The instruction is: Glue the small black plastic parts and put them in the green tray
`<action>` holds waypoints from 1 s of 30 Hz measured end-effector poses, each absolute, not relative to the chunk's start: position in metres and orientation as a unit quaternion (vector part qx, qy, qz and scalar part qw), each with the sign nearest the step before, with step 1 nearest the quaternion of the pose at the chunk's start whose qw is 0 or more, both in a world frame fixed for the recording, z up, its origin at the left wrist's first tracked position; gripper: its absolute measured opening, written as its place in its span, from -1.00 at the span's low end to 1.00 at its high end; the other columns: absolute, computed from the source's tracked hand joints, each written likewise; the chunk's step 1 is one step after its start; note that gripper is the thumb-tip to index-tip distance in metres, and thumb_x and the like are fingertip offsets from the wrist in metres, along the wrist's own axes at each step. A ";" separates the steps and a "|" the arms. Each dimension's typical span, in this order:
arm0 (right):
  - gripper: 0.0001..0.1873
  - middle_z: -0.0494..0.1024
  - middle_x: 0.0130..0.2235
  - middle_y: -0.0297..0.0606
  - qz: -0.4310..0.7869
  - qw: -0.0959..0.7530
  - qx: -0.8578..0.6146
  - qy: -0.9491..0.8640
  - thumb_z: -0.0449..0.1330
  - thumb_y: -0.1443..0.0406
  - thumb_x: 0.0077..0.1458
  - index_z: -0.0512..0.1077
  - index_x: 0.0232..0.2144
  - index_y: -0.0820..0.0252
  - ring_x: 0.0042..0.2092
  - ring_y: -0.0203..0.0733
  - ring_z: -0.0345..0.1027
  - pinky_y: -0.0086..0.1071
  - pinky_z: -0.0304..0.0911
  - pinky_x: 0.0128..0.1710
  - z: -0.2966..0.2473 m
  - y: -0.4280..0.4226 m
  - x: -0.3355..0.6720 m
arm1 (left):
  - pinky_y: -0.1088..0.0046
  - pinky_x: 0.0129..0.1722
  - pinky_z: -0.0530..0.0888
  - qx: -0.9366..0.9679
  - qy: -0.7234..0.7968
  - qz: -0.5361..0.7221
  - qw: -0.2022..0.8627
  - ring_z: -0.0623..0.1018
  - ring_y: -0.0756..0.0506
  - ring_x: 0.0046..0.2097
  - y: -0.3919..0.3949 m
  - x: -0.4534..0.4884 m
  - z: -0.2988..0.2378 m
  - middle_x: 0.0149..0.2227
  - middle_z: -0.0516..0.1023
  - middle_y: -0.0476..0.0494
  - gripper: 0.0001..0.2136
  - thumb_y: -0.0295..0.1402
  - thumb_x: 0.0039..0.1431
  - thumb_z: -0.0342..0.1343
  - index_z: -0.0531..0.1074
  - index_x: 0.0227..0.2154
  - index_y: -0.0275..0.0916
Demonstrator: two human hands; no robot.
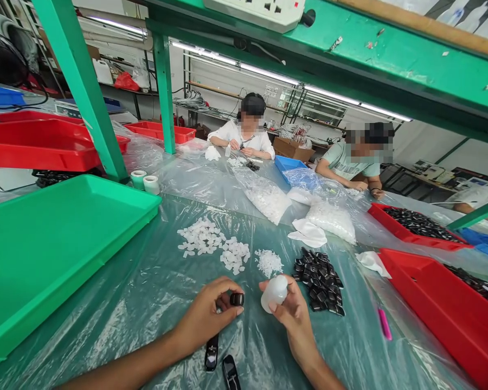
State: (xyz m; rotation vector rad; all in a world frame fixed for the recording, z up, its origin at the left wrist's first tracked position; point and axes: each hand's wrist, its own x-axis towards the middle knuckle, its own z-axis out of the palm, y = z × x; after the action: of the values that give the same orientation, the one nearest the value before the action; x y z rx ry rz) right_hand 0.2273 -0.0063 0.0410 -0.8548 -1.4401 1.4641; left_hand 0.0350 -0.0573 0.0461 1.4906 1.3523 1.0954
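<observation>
Nearest the head camera, two elongated black casings (230, 372) lie on the plastic-covered table (154, 319) at the near edge. Left hand (205, 315): thumb and index finger are pinched on a small glossy black part (237, 299), held above the near casings. Right hand (293, 313): fingers are curled around a translucent white bottle (275, 295), tilted, to the right of the black part. Beyond the hands, piles of small white pieces (235, 254) lie far of centre. Right of the bottle sits a heap of black parts (319, 284). A green tray (61, 238) stands at left; a red tray (423, 287) stands at right.
</observation>
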 end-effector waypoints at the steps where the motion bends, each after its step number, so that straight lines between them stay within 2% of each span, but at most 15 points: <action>1: -0.65 0.47 -0.16 -0.21 0.591 0.441 -0.343 -0.582 0.23 0.20 0.02 0.20 -0.17 0.08 -0.15 -0.06 0.30 -0.31 0.14 -0.21 0.041 -0.006 0.227 | 0.52 -0.39 0.35 0.591 0.534 0.438 0.418 0.45 -0.02 -0.35 -0.057 0.035 0.046 -0.29 0.42 -0.05 -0.88 -0.38 0.06 0.11 0.40 -0.29 -0.18; 7: -0.59 0.46 -0.15 -0.22 0.617 0.434 -0.345 -0.558 0.24 0.20 0.01 0.25 -0.09 0.08 -0.12 -0.05 0.29 -0.27 0.12 -0.13 0.037 -0.006 0.228 | 0.51 -0.35 0.39 0.580 0.521 0.441 0.444 0.45 -0.04 -0.32 -0.057 0.035 0.048 -0.27 0.41 -0.08 -0.85 -0.36 0.08 0.09 0.39 -0.25 -0.17; 10: -0.57 0.45 -0.23 -0.25 0.627 0.443 -0.340 -0.543 0.20 0.15 0.04 0.29 -0.05 0.11 -0.29 -0.16 0.29 -0.32 0.13 -0.24 0.037 -0.006 0.229 | 0.53 -0.38 0.37 0.569 0.532 0.433 0.453 0.44 -0.04 -0.33 -0.058 0.035 0.051 -0.32 0.42 -0.07 -0.84 -0.34 0.10 0.07 0.39 -0.24 -0.17; 13: -0.59 0.41 -0.39 -0.31 0.653 0.450 -0.320 -0.518 0.13 0.11 0.08 0.29 -0.04 0.12 -0.45 -0.25 0.17 -0.37 0.08 -0.37 0.038 -0.007 0.231 | 0.55 -0.43 0.33 0.572 0.539 0.429 0.445 0.44 -0.03 -0.38 -0.058 0.035 0.051 -0.40 0.43 -0.03 -0.89 -0.35 0.09 0.08 0.38 -0.30 -0.20; 19: -0.70 0.38 -0.48 -0.34 0.739 0.434 -0.266 -0.441 0.14 0.12 0.04 0.29 -0.16 0.05 -0.49 -0.27 0.14 -0.39 0.06 -0.43 0.036 -0.007 0.232 | 0.57 -0.51 0.23 0.583 0.544 0.436 0.417 0.32 0.04 -0.51 -0.058 0.036 0.047 -0.54 0.32 0.08 -0.91 -0.35 0.08 0.08 0.28 -0.43 -0.22; 26: -0.67 0.33 -0.54 -0.36 0.755 0.450 -0.305 -0.367 0.21 0.13 0.01 0.36 -0.19 0.15 -0.53 -0.30 0.09 -0.38 0.10 -0.47 0.029 -0.003 0.230 | 0.55 -0.46 0.30 0.591 0.552 0.421 0.411 0.44 -0.02 -0.40 -0.058 0.036 0.051 -0.41 0.49 -0.02 -0.89 -0.35 0.08 0.10 0.44 -0.31 -0.19; 30: -0.69 0.35 -0.52 -0.36 0.740 0.450 -0.333 -0.372 0.21 0.12 0.02 0.39 -0.21 0.16 -0.50 -0.30 0.10 -0.40 0.09 -0.46 0.026 -0.003 0.230 | 0.52 -0.37 0.40 0.566 0.544 0.434 0.442 0.48 -0.05 -0.33 -0.057 0.037 0.050 -0.30 0.52 -0.07 -0.83 -0.33 0.07 0.11 0.44 -0.25 -0.19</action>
State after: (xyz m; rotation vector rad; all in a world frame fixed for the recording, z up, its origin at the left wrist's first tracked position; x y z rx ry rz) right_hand 0.2301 -0.0027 0.0264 -0.8240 -0.9202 1.8309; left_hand 0.0369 -0.0567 0.0502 1.4058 1.3498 1.0759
